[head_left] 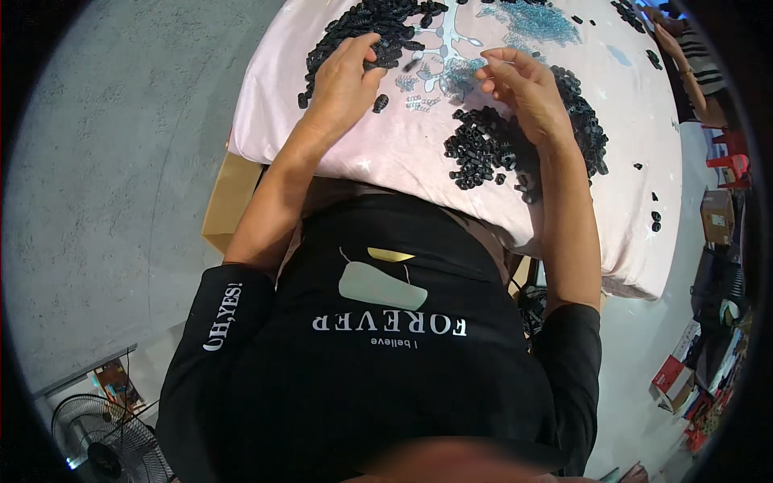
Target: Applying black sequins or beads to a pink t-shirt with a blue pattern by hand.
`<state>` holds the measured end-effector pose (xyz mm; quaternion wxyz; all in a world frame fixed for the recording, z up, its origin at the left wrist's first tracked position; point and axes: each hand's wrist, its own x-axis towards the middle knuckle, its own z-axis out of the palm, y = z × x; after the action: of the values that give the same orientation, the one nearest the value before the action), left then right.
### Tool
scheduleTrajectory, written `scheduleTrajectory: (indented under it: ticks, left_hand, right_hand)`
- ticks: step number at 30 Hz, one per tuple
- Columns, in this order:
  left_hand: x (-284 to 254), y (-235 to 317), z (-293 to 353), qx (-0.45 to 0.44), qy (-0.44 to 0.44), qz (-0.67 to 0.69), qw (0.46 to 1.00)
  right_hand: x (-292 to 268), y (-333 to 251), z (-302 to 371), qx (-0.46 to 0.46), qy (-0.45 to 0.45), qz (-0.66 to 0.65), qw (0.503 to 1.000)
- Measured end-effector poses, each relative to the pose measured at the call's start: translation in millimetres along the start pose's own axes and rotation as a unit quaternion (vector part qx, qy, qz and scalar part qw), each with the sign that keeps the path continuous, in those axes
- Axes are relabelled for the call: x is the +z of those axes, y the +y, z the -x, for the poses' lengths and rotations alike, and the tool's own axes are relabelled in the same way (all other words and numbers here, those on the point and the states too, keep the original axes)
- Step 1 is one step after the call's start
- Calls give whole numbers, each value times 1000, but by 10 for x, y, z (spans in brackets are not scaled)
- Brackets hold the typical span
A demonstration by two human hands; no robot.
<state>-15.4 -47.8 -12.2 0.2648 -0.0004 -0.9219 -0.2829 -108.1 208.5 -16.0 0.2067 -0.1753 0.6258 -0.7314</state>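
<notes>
My left hand (345, 87) is over the near edge of a heap of small black plastic parts (362, 28). Its thumb and fingers are apart, with nothing visible between them. A single black part (381, 103) lies just right of its wrist. A small dark piece (413, 63), smeared by motion, shows between the hands. My right hand (523, 90) is raised above the cloth, thumb and forefinger pinched together; whatever they hold is too small to make out. Below the pinch lie small clear bluish pieces (460, 74). More clear pieces (419, 104) lie to the left.
A pale pink patterned cloth (403, 149) covers the table. Two more black heaps lie near my right forearm, one in front (481, 149) and one beyond (592, 133). Clear blue pieces (539, 24) spread at the back. Another person's arm (680, 60) reaches in at far right.
</notes>
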Motion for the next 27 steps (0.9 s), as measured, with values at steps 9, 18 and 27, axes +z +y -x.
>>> scheduleTrajectory:
  ticks: [9, 18, 27]
  left_hand:
    - [254, 379, 210, 110, -171, 110, 973]
    - [435, 537, 212, 170, -177, 49, 968]
    - [340, 524, 270, 129, -196, 39, 971]
  right_hand:
    - [13, 6, 9, -9, 2, 35, 999]
    - [-25, 14, 3, -34, 31, 28, 999]
    - [8, 56, -11, -22, -21, 101, 994]
